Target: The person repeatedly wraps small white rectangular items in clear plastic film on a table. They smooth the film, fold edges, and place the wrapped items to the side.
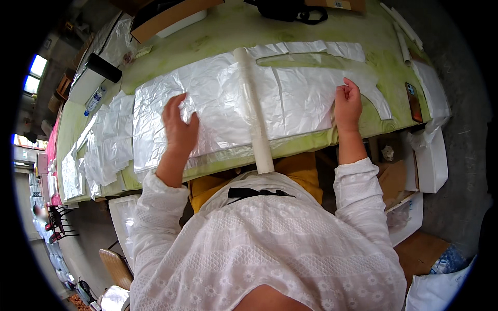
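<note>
Green table (207, 37), grey floor (461, 119) right; plastic sheets (220, 111) under left hand (180, 123), fingers parted, empty, and right hand (348, 108), fingers curled (hold unclear).

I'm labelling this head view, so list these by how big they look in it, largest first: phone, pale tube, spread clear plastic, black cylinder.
1. Spread clear plastic
2. Pale tube
3. Black cylinder and phone: they look too close in size to rank.

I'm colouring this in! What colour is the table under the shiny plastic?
The table is yellowish green with darker patches; the head view shows it best.
</note>
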{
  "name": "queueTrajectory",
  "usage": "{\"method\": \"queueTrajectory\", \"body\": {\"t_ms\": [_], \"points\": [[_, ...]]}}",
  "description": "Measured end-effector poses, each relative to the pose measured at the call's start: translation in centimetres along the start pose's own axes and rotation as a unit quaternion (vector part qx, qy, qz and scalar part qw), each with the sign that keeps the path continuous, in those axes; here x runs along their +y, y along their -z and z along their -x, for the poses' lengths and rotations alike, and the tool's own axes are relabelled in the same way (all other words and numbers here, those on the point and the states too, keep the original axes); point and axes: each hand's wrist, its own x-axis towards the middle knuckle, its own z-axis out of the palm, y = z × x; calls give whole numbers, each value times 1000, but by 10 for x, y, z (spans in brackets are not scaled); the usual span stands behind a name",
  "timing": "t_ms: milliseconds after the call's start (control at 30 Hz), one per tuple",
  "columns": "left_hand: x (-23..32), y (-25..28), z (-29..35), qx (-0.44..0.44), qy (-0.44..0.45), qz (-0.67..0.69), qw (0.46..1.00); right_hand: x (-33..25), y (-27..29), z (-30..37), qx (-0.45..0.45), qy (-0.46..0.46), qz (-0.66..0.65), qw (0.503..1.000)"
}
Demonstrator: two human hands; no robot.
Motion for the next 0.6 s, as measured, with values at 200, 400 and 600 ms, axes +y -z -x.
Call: {"method": "queueTrajectory", "body": {"t_ms": [200,400,600], "points": [[54,-61,0,-174,-55,85,980,-29,-4,42,-78,50,0,996],[78,-48,14,-306,-29,-58,950,-109,-34,119,-236,266,-32,934],[50,-34,-16,-317,-26,60,946,-139,-68,140,-377,305,-24,874]]}}
